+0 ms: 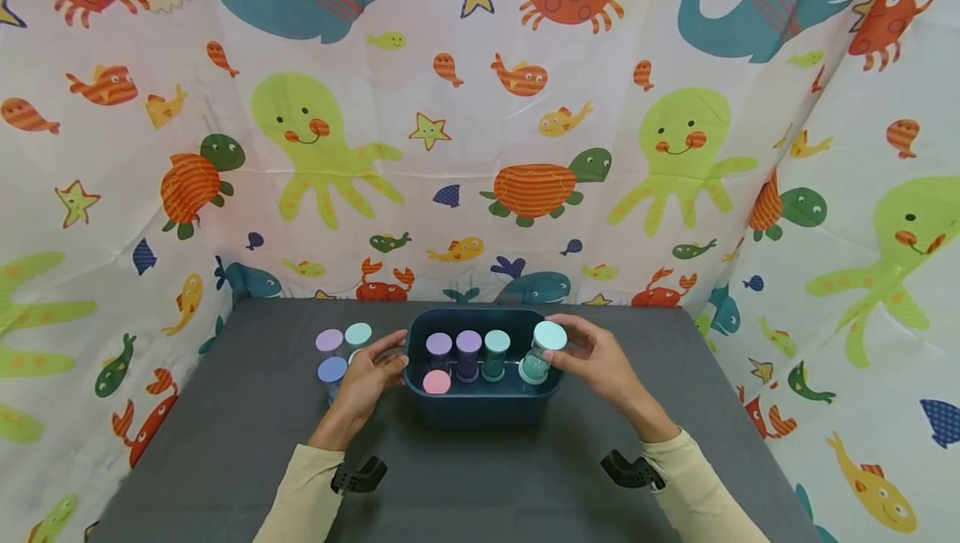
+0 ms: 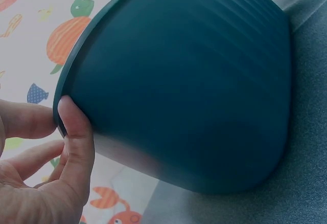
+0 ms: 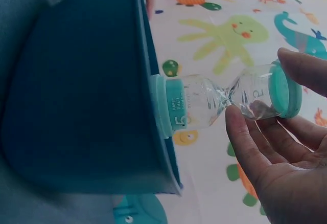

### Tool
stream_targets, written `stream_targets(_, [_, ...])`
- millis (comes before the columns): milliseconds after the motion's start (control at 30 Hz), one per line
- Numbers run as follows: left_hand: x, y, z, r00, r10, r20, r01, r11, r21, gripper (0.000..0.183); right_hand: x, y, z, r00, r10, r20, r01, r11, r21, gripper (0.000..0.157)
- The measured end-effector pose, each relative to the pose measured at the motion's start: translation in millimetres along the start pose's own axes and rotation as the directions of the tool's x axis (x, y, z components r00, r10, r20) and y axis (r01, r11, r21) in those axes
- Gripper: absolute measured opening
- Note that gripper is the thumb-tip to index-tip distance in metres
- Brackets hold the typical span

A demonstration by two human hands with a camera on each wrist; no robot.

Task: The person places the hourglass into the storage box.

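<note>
Left fingers (image 2: 77, 152) pinching bin (image 1: 483, 414), right fingers (image 3: 244, 139) pinching mint sandglass (image 3: 199, 101), sandglasses (image 1: 468, 343) inside, cluster (image 1: 332, 369) partly behind left hand (image 1: 363, 384)

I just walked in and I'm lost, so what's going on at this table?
A person's left hand pinches the rim of a dark blue bin, while the right hand holds a mint-capped sand timer at the bin's right end. Two purple-capped timers, a teal-capped timer and a pink-capped timer are already inside. More timers stand on the gray table, left of the bin, partly hidden by the left hand.
</note>
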State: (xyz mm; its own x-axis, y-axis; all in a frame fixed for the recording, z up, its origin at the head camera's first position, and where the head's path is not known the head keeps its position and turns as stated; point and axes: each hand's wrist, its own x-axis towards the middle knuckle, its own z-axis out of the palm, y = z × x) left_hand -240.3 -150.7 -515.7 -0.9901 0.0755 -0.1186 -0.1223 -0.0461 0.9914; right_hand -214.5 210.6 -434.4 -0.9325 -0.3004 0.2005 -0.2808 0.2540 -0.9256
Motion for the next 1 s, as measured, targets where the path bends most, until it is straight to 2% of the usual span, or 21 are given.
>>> stream_targets(333, [1.4, 3.2, 0.6, 1.000, 0.005, 0.003, -0.005, 1.000, -0.002, 0.047, 14, 4, 22.6, 0.998, 0.023, 0.055, -0.023, 1.000, 0.013, 0.049])
stream_targets(500, [-1.5, 2.4, 0.1, 1.000, -0.007, -0.004, 0.007, 1.000, 0.008, 0.047, 22, 8, 31.5, 0.994, 0.030, 0.104, -0.028, 0.999, -0.017, 0.049])
stream_targets(600, [-3.0, 1.3, 0.3, 1.000, -0.020, -0.001, 0.020, 1.000, 0.012, 0.047, 25, 12, 34.9, 0.990, 0.041, 0.137, -0.037, 0.999, -0.030, 0.048])
stream_targets(1000, [-2.2, 2.5, 1.9, 1.000, 0.000, -0.011, 0.000, 1.000, -0.002, 0.047, 38, 15, 43.6, 0.979, 0.052, 0.195, -0.040, 0.997, -0.067, 0.045])
